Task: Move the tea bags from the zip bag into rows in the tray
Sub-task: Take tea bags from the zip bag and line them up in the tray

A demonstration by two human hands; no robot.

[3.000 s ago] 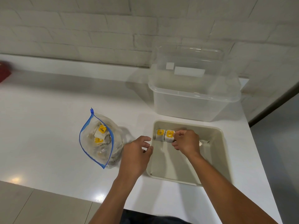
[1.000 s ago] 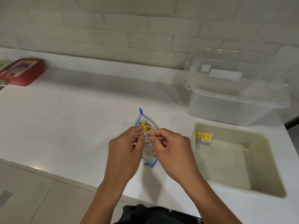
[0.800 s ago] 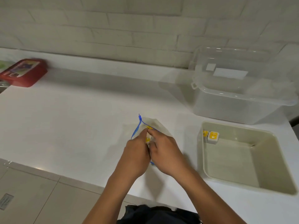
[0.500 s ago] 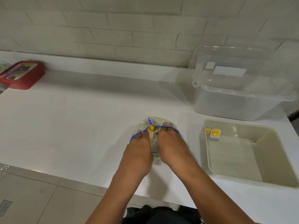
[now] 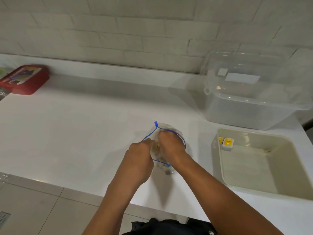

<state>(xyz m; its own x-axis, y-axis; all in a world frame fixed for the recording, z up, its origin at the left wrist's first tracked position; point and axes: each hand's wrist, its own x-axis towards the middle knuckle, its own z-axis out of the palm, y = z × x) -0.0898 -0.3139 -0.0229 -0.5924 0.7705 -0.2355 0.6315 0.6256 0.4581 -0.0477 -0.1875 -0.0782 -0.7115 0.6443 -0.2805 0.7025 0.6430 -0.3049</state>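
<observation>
The clear zip bag (image 5: 166,128) with a blue zip rim stands on the white counter, its mouth spread wide. My left hand (image 5: 138,159) pinches the bag's left rim. My right hand (image 5: 171,144) reaches down into the bag's mouth; its fingertips are hidden among the tea bags inside, so I cannot tell whether it grips one. The beige tray (image 5: 286,192) lies to the right. Two tea bags with yellow tags (image 5: 227,144) stand side by side in its far left corner.
A large clear plastic bin (image 5: 254,106) with a lid stands behind the tray against the brick wall. A red box (image 5: 25,78) lies at the far left of the counter. The counter's front edge runs just below my forearms.
Three seconds ago my right hand was at the tea bags in the tray. Both hands then went to the zip bag and spread its mouth, and my right hand pushed down inside.
</observation>
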